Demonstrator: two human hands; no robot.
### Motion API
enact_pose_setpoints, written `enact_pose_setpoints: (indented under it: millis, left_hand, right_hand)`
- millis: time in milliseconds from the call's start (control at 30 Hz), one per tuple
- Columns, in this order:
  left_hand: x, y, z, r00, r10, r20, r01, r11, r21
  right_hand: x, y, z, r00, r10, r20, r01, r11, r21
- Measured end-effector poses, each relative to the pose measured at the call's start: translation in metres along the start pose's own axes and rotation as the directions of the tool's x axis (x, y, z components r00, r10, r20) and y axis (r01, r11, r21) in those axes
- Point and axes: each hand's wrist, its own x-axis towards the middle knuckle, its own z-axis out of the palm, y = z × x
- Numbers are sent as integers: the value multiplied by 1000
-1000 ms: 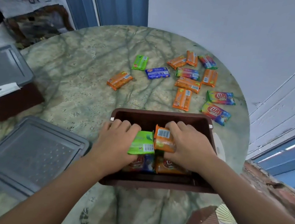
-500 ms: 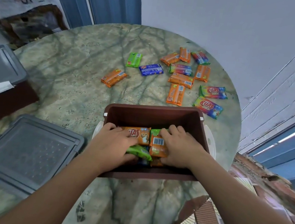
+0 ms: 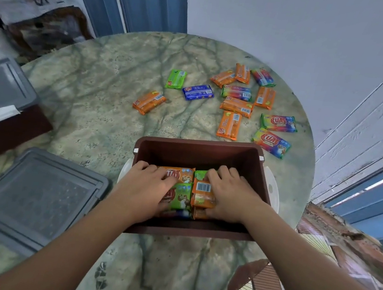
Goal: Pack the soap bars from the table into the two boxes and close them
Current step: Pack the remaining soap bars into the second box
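A round table (image 3: 94, 96) with a green marbled top stands in front of a pale wall and blue curtains. Near its front edge there is an open brown box (image 3: 199, 151), and both hands are inside it. The left hand (image 3: 145, 185) lies on the soap bars at the left side of the box; its fingers are bent over an orange bar (image 3: 181, 173) and a green bar (image 3: 181, 196), but I cannot tell if it really grips them or only presses on them. The right hand (image 3: 230, 194) lies on the right side, with its fingers curled over the top of an orange bar with a barcode (image 3: 203, 192), and the thumb seems to be at the lower edge of this bar, so it holds it. The bars in the box are packed close together, between the two hands and under them. More soap bars (image 3: 236, 107) lie loose on the far part of the table, well apart from the hands. A grey lid (image 3: 30, 198) lies flat on the table to the left of the box. At the left edge stands a second brown box (image 3: 3, 128) with its grey lid on.
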Motion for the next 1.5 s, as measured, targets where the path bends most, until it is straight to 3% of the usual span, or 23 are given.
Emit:
enact_pose_setpoints:
  millis: [200, 833, 1133, 1233, 1333, 1500]
  left_hand:
    - [0, 5, -1, 999, 22, 47, -26, 995, 99]
    - [1, 11, -3, 988, 61, 142, -73, 994, 77]
    - [2, 13, -1, 985, 21, 172, -37, 995, 90]
    - [2, 13, 0, 987, 12, 160, -25, 996, 82]
    - [2, 12, 0, 987, -2, 160, -11, 997, 77]
    - [2, 11, -3, 983, -6, 182, -3, 999, 49]
  right_hand:
    - [2, 0, 0, 1000, 7, 7, -7, 1000, 10]
    - [0, -3, -6, 1000, -6, 10, 5, 1000, 3]
    - [-6, -8, -10, 977, -81, -195, 89, 996, 31]
    - [-7, -7, -10, 969, -64, -239, 100, 985, 143]
    - [-10, -8, -14, 973, -15, -230, 76, 962, 262]
    - [-9, -8, -11, 991, 46, -126, -21, 981, 191]
